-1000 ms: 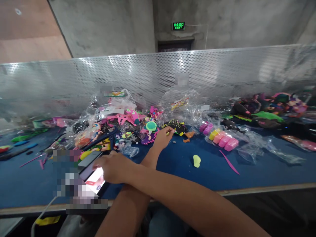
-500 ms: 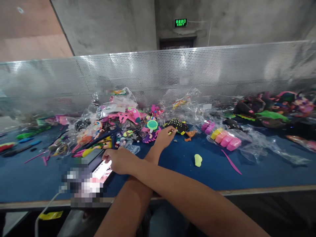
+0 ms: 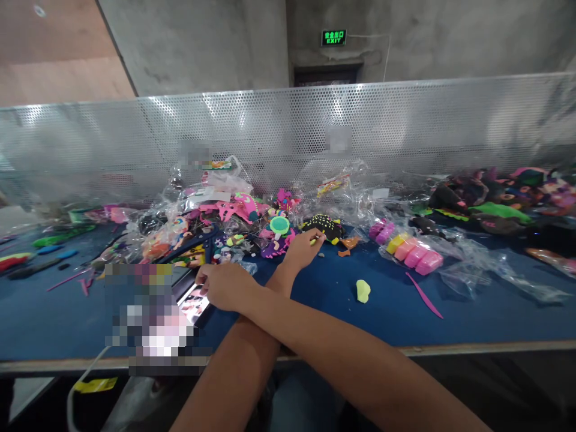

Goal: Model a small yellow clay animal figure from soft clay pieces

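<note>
My arms are crossed, the right forearm lying over the left. My left hand (image 3: 303,249) is closed in a pinch around a small piece of yellow clay (image 3: 314,242), just in front of a black clay figure (image 3: 321,223) with yellow dots. My right hand (image 3: 227,287) reaches to the left side, its fingers curled at the edge of a phone (image 3: 194,303) with a lit screen. Whether a fingertip touches the screen is hard to see. A flat pale yellow clay piece (image 3: 363,291) lies on the blue table (image 3: 324,324) to the right of my arms.
Many clay figures and clear plastic wrappers (image 3: 234,210) are heaped at the back. On the right are a row of coloured clay tubs (image 3: 414,253) and a pink modelling knife (image 3: 423,295). A perforated metal screen (image 3: 279,129) borders the far edge. A white cable (image 3: 85,375) hangs at left.
My right hand has shifted slightly up and right over the phone, and the picture on its screen differs. My left hand keeps its pinch by the black figure. The view has moved slightly.
</note>
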{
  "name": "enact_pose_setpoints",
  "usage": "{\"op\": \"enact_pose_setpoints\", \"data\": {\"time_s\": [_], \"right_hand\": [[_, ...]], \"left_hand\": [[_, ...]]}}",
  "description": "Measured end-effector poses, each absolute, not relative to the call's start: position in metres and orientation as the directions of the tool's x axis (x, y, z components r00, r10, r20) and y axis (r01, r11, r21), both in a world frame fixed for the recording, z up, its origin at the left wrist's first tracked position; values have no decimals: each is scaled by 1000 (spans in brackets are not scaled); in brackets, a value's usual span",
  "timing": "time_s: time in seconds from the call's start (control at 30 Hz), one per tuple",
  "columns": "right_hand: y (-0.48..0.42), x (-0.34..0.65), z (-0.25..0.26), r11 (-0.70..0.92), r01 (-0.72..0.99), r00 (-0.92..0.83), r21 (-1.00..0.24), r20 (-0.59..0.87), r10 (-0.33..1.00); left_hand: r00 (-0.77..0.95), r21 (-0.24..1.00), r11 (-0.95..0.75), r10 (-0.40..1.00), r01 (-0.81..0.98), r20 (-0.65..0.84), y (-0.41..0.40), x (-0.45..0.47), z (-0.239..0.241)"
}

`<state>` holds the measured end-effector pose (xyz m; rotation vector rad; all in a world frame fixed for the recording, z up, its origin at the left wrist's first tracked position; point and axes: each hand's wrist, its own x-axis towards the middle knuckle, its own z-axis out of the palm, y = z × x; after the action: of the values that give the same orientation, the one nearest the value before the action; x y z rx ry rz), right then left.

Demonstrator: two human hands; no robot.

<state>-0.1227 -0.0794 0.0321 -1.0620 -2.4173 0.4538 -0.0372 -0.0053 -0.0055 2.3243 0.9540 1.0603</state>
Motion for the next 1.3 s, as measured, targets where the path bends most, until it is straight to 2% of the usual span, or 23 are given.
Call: {"op": "enact_pose_setpoints", "data": {"time_s": [0.17,0.37,0.83,1.07,1.2,1.3], "right_hand": [[-73,-118,32,611,616,-540,-497,298,787],[-64,-110,31,545,660,-486,-516,259,835],[-60,-111,26,524,695,-503,-492,188,843],[-65,-109,32,516,636,-442,-574,278,853],[-68,-112,33,597,552,-552,-582,281,785],[-73,-121,33,734,394,-736,-554,287,613]], "left_hand": [[472,610,-665,742,431,475,-2,-37,-7],[476,593,-682,727,427,494,1,-38,-11],[490,585,-676,733,447,472,1,-39,-10],[496,569,-694,717,441,490,-1,-39,-10],[503,566,-694,717,445,483,-1,-40,-9],[502,558,-690,721,461,477,-1,-40,-8]]}}
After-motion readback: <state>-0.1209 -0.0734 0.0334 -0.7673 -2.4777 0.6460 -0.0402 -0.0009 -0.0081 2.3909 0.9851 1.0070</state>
